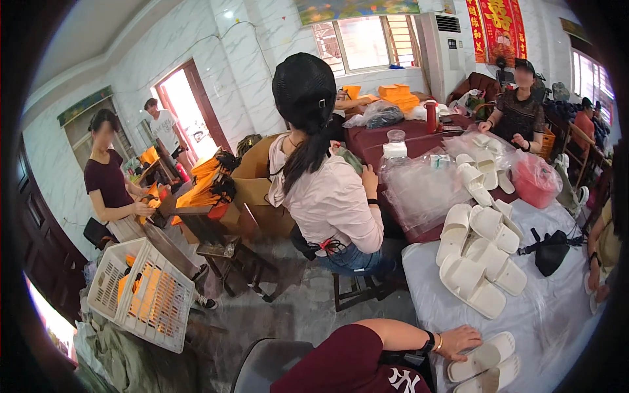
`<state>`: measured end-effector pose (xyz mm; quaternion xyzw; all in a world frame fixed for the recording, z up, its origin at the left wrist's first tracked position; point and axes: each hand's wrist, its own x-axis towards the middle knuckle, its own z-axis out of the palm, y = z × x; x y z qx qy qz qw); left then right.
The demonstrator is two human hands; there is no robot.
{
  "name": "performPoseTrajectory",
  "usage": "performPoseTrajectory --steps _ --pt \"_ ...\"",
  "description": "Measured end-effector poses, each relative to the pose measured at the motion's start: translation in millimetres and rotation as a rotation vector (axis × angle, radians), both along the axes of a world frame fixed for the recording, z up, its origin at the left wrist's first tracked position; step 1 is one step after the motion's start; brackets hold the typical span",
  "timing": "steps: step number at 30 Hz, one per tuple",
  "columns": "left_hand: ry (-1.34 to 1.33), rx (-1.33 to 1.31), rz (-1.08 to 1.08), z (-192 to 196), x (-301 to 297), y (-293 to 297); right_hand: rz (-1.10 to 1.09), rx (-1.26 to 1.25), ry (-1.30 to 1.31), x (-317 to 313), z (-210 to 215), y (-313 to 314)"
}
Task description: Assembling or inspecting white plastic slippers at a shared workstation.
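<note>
- L hand touched pair of cream slippers, just nearer than slipper pile; fingers loosely stretched, couldn't tell if gripping. R hand out of view.
- Slippers prob. light, rubbery, bendy, bit slick, hard to break; best hold = strap or sole sides.
- White sheet under pile was wrinkled, prob. slippery.
- Maroon table w/ clear bags lay beyond pile; black bag right of it; co-worker in pink left; basket far left.

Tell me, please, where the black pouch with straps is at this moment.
In the head view, the black pouch lies toward the right side, on the plastic-covered table, just right of the larger group of white slide sandals.
</note>
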<state>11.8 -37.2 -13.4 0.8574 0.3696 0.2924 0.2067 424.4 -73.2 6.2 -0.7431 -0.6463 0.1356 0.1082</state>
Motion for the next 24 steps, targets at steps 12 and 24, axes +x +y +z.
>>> performPoseTrajectory --steps 12,24 --pt "0.077 -0.014 -0.01 4 5 -4 0.02 0.381 0.176 40 -89 -4" --pt "0.182 0.082 0.011 25 2 13 -0.165 0.249 0.051 -32 12 -1"
